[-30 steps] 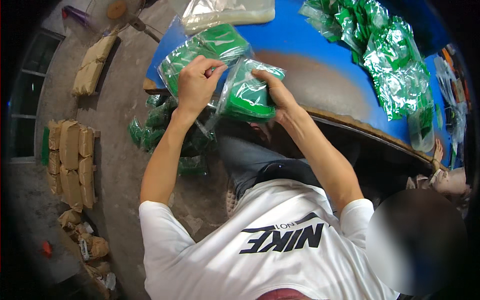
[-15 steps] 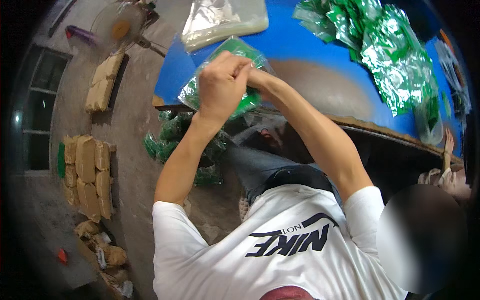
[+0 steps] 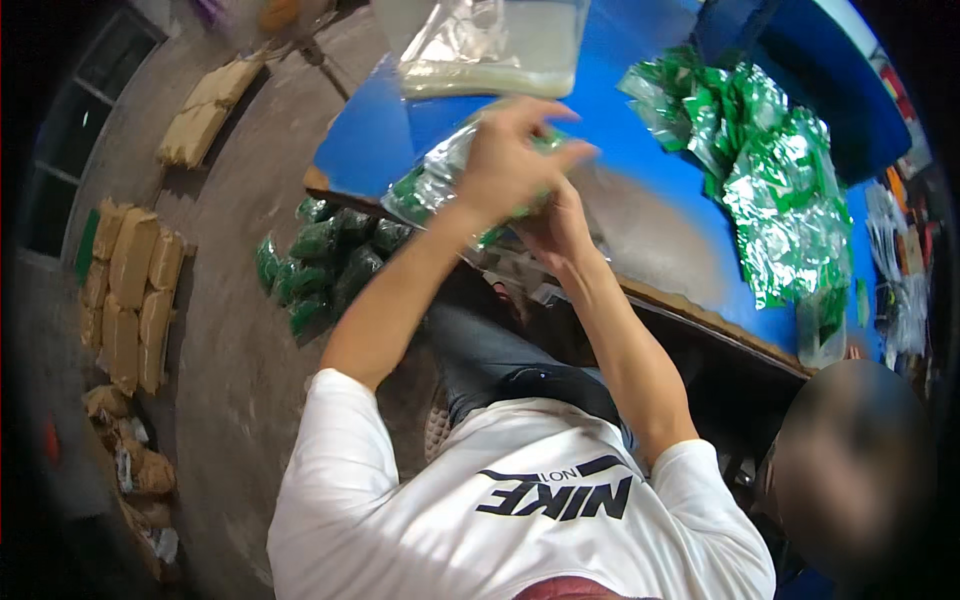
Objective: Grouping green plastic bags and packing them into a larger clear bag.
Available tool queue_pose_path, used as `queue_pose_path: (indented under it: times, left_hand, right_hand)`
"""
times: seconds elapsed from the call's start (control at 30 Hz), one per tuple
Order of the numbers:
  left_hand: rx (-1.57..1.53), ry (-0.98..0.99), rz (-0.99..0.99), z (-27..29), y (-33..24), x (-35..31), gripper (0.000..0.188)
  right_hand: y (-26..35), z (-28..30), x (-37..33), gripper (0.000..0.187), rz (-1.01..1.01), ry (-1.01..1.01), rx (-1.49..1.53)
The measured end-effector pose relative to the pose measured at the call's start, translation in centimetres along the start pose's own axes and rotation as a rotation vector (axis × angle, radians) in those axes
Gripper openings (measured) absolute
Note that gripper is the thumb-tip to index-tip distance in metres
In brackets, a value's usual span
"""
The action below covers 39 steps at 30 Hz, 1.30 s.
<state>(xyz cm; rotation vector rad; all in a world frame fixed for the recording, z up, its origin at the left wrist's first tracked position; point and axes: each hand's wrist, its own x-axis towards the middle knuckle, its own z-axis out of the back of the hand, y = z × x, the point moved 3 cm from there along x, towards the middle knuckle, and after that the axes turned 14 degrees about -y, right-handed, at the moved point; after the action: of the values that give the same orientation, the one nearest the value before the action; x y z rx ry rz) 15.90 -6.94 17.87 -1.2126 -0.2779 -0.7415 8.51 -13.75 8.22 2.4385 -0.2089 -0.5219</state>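
A clear plastic bag (image 3: 428, 185) with green packets in it lies tilted over the front edge of the blue table (image 3: 365, 135). Over its right part is my left hand (image 3: 510, 165), slightly smeared by motion, thumb and fingers spread apart. My right hand (image 3: 560, 228) grips the bag's right side from below; some of its fingers are hidden behind the bag and my left hand. Just beyond the hands rests a stack of clear empty bags (image 3: 490, 80).
A heap of shiny green packets (image 3: 785, 190) covers the table's right side, with a clear plastic tub (image 3: 822, 335) near it. Filled green bags (image 3: 310, 260) are piled on the floor. Brown parcels (image 3: 130, 270) stand farther left. A person with a blurred head (image 3: 850, 470) is at the right.
My left hand has opened from a closed grip and moved right. My right hand has dropped lower along the bag's side. The view has shifted.
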Motion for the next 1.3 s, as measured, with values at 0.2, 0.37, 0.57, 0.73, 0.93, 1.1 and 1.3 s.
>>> queue_pose_path:
  times: [0.2,0.37,0.57,0.73,0.93,1.1,1.3]
  left_hand:
    - [-0.263,0.429,0.596,12.0,17.9,-2.7,0.081]
    - [-0.204,0.447,0.726,10.5,15.2,-2.7,0.075]
    - [-0.141,0.311,0.648,8.1,12.9,-4.9,0.052]
    - [-0.086,0.333,0.701,7.6,11.0,-3.6,0.072]
    - [-0.409,0.447,0.569,4.9,15.6,-1.1,0.104]
    - [-0.514,0.662,0.568,0.8,15.3,0.2,0.106]
    - [-0.428,0.624,0.486,1.7,14.6,-0.4,0.099]
  right_hand:
    - [-0.3,-0.8,0.3,0.05,-0.172,-0.047,0.094]
    - [-0.4,-4.4,2.0,0.05,-0.182,-0.046,0.09]
    - [0.4,-3.9,0.5,0.051,-0.259,0.001,0.2]
    - [5.1,2.5,1.3,0.052,-0.071,-0.19,-0.798]
    - [5.8,6.6,3.7,0.048,0.282,-0.387,-0.682]
    - [6.6,8.9,9.4,0.053,0.248,-0.407,-0.49]
    - [6.7,8.4,5.6,0.058,0.387,-0.388,-0.944]
